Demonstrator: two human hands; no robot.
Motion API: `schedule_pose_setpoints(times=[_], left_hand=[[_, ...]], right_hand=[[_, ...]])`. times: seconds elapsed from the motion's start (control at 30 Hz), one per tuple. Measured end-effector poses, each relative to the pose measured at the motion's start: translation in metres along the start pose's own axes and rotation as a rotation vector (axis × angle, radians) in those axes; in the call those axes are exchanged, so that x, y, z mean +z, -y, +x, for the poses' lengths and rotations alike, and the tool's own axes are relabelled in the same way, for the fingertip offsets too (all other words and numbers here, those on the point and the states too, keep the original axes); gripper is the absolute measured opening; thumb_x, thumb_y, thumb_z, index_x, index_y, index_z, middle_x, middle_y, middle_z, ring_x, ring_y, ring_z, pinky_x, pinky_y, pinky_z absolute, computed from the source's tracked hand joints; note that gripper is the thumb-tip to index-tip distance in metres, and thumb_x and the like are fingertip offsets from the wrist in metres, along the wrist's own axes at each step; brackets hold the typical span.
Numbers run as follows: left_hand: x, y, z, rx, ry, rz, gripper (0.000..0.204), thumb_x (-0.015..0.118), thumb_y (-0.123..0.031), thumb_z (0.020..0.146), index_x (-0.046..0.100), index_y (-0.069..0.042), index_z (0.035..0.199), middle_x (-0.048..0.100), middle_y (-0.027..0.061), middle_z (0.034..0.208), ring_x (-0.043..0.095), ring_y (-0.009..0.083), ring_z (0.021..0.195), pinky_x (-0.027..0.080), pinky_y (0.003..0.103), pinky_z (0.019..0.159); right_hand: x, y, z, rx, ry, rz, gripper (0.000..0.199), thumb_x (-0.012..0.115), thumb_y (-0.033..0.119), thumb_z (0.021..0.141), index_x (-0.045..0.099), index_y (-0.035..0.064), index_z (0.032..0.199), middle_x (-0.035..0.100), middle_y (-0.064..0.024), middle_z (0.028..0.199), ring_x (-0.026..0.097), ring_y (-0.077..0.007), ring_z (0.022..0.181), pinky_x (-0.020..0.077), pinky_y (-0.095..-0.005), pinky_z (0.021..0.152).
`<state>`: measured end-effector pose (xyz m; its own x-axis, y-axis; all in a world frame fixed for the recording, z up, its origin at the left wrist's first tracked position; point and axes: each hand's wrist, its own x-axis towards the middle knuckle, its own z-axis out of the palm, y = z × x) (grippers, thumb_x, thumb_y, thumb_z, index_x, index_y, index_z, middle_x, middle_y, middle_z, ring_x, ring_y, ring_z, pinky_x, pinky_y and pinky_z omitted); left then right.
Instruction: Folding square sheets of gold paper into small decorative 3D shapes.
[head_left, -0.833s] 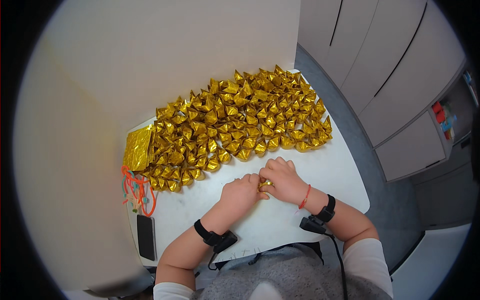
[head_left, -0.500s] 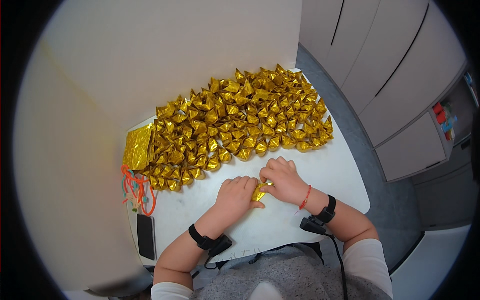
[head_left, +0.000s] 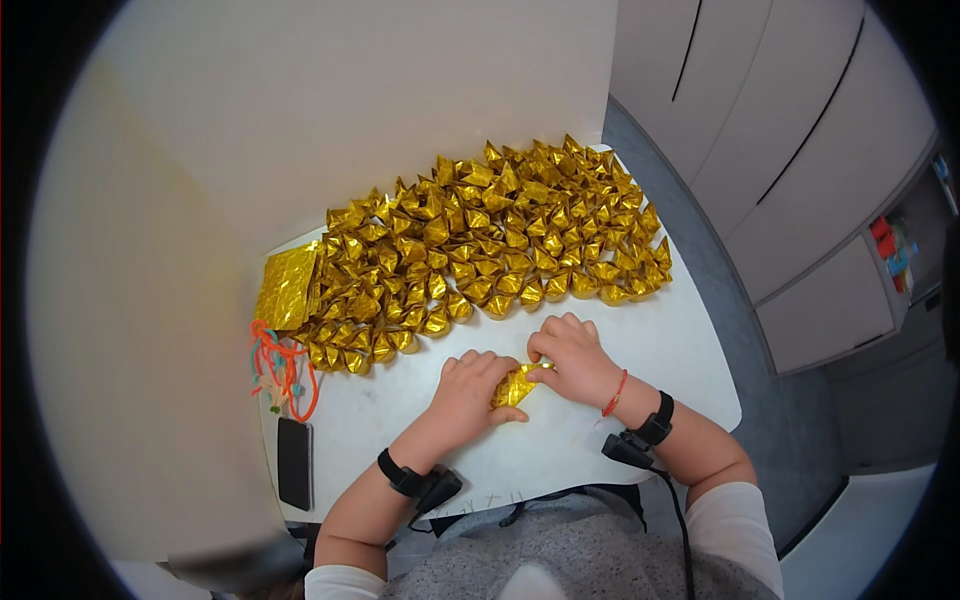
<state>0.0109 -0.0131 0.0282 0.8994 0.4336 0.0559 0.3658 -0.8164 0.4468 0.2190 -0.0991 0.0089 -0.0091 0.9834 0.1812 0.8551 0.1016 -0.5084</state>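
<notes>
A small piece of folded gold foil paper (head_left: 515, 387) is between my two hands, just above or on the white table (head_left: 610, 440). My left hand (head_left: 468, 400) grips its left side, thumb below and fingers over the top. The fingers of my right hand (head_left: 571, 358) are curled, and its thumb and fingertips pinch the foil's upper right end. Beyond my hands stand many folded gold paper ingots (head_left: 480, 235), packed in dense rows. A flat stack of gold foil sheets (head_left: 286, 287) lies at their left end.
Orange and teal cords (head_left: 285, 370) lie at the table's left edge, with a dark phone (head_left: 295, 463) below them. A wall (head_left: 350, 110) rises behind the table. Grey cabinets (head_left: 760, 130) stand to the right. A black cable (head_left: 683, 520) hangs from my right wrist strap.
My left hand has opened slightly around the foil, and more of the foil shows between my hands. The whole view has shifted a little.
</notes>
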Motion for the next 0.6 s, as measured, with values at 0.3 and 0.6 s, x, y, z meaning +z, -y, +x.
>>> schedule_pose_setpoints(times=[0.3,0.6], left_hand=[[0.010,0.029,-0.012,-0.237,-0.066,-0.584,0.043,0.085,-0.026,0.074,0.068,-0.008,0.109,0.061,0.0096,0.101,0.057,0.0286,0.097,0.042,0.042,0.089],[0.011,0.013,-0.019,-0.179,-0.265,-0.199,0.040,0.088,-0.015,0.069,0.062,-0.006,0.098,0.059,0.0108,0.101,0.055,0.0309,0.097,0.045,0.042,0.086]], right_hand=[[0.002,-0.002,-0.003,-0.018,0.006,-0.003,0.024,0.080,0.029,0.076,0.063,0.0193,0.090,0.052,-0.0002,0.094,0.048,-0.0237,0.101,0.0328,-0.0416,0.085],[-0.001,0.000,-0.004,-0.136,-0.034,-0.001,0.027,0.077,0.024,0.078,0.064,0.0140,0.100,0.054,-0.0031,0.098,0.049,-0.0249,0.099,0.0341,-0.0398,0.086]])
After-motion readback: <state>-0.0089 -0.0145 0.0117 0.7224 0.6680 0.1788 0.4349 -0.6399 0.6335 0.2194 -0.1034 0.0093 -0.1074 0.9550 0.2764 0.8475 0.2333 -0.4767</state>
